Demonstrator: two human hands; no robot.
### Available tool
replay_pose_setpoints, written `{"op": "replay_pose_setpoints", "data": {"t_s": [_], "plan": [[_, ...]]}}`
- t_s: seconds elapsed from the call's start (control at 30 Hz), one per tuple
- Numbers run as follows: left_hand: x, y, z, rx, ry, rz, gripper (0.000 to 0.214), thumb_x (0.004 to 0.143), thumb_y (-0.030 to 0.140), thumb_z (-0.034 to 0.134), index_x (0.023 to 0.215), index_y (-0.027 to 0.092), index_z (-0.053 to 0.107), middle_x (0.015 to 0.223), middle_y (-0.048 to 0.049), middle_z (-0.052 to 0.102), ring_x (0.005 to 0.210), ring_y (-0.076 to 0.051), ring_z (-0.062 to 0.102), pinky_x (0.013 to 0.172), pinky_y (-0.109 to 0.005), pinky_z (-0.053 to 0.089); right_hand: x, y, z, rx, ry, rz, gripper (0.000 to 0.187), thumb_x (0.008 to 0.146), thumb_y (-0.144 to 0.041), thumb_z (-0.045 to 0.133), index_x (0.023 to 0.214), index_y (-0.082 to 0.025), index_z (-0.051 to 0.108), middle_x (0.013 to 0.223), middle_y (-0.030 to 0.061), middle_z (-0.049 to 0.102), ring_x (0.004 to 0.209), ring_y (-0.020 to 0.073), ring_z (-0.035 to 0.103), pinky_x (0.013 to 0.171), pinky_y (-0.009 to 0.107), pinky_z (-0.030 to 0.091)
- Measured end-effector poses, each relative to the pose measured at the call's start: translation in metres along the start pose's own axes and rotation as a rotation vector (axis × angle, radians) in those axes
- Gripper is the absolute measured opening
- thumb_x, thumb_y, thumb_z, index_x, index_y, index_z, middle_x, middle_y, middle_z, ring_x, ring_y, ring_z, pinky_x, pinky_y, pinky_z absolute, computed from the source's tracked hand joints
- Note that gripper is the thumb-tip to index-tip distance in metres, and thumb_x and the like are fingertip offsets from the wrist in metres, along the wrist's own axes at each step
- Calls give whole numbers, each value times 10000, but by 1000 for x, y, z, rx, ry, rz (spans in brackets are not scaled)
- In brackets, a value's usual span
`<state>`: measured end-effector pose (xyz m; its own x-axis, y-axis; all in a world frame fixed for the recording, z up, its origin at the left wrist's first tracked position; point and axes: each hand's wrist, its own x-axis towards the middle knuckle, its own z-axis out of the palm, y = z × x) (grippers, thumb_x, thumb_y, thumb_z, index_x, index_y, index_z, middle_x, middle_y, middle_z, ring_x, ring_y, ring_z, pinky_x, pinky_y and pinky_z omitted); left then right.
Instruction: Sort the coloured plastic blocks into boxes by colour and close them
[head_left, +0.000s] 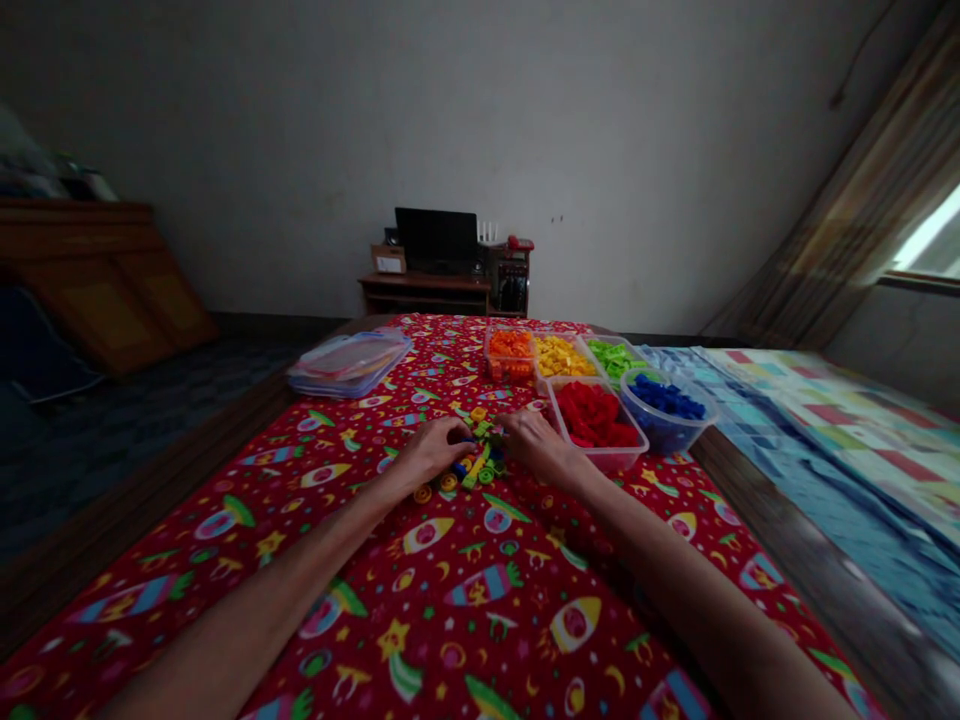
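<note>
Both my arms reach forward over a red cloth printed with rockets (450, 600). My left hand (433, 448) rests with curled fingers at the left of a small heap of loose toy bricks (474, 462) in green, yellow, orange and blue. My right hand (534, 440) lies at the heap's right side, fingers bent down onto the pieces. What either hand pinches is too small to make out.
Clear tubs of sorted bricks stand behind the hands: orange (510, 352), yellow (561, 357), green (616, 357), red (596, 418), blue (666, 405). Stacked lids (349, 362) lie at the left. A patterned mat (825, 420) spreads to the right, a desk with a monitor (436, 240) stands by the wall.
</note>
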<state>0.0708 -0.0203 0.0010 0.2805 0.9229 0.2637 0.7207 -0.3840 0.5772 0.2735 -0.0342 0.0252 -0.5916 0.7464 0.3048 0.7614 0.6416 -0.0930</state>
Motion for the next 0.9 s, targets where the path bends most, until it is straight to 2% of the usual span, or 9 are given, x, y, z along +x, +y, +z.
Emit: {"op": "replay_pose_setpoints", "data": {"t_s": [0.1,0.27,0.37,0.5,0.63,0.73,0.9], "plan": [[0,1,-5,-56,61,-37,146,694,311,603,760,189,647,724,-5,691,640,-160,611,620,-262,487,-2,-1,-7,30,53,31,260,861,-93,419,1052,-112,594,794,82,600,757,176,519,731,287,388],[0,10,-14,-76,45,-6,146,682,264,620,789,177,669,761,-10,709,674,-162,625,670,-259,498,-3,-16,-25,99,-72,-43,172,847,-116,495,966,-92,617,874,102,618,800,158,519,713,252,365],[-1,13,-16,-66,30,3,165,695,272,621,818,180,681,794,-17,716,704,-173,636,695,-270,504,-1,-25,-32,63,-105,-23,178,865,-112,453,898,-96,627,799,90,621,724,145,511,662,246,346],[-2,8,-15,5,26,60,168,711,249,596,839,206,697,871,-27,722,781,-195,643,745,-295,506,-1,-25,-33,-16,-116,56,204,861,-111,431,888,-117,633,776,92,625,659,143,514,612,248,338],[-1,-2,-12,94,5,75,171,731,239,569,831,215,706,870,-26,722,809,-201,641,776,-300,497,-2,-22,-27,-85,-162,132,229,882,-147,409,894,-124,637,812,122,638,682,168,551,607,260,369],[0,-7,-8,114,-8,98,179,765,268,552,833,206,706,864,-36,715,811,-198,638,783,-297,493,2,-20,-14,-80,-148,98,227,887,-176,418,973,-132,624,866,136,645,741,186,576,632,266,393],[0,-6,-3,87,21,163,249,797,258,530,975,195,692,964,-61,697,903,-200,629,842,-307,482,11,-14,8,-35,-141,28,303,848,-81,393,1050,-127,614,801,111,651,704,162,563,617,249,362]]}}
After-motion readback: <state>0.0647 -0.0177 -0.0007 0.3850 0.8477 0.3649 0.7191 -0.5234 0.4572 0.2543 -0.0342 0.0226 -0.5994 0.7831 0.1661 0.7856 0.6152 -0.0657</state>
